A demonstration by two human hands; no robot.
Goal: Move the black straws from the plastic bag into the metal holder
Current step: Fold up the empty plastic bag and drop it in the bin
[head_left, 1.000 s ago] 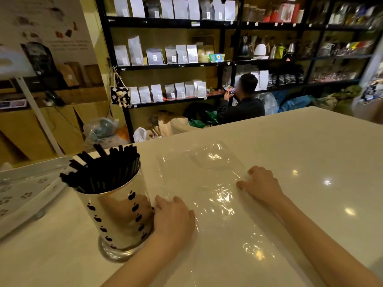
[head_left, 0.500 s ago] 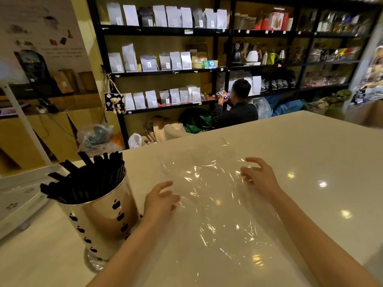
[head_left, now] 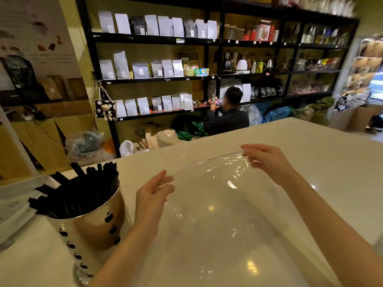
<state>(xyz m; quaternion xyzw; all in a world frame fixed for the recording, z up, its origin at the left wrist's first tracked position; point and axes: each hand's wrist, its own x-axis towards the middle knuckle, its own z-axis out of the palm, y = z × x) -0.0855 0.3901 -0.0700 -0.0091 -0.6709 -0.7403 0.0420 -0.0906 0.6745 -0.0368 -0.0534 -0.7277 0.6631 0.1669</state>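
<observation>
The shiny metal holder (head_left: 97, 228), marked with black paw prints, stands at the left on the white counter (head_left: 310, 162). Several black straws (head_left: 78, 189) stick out of its top. A clear plastic bag (head_left: 217, 204), with no straws visible inside, is lifted off the counter in the middle. My left hand (head_left: 153, 193) pinches the bag's near-left edge, just right of the holder. My right hand (head_left: 267, 160) pinches its far-right edge, raised higher.
A white patterned tray (head_left: 18, 201) lies at the far left of the counter. Beyond the counter a person (head_left: 228, 114) crouches before black shelves (head_left: 207, 77) of pouches and kettles. Bags lie on the floor there.
Both hands went from pressing the bag flat on the counter to gripping its edges and lifting it. The view tilted up slightly.
</observation>
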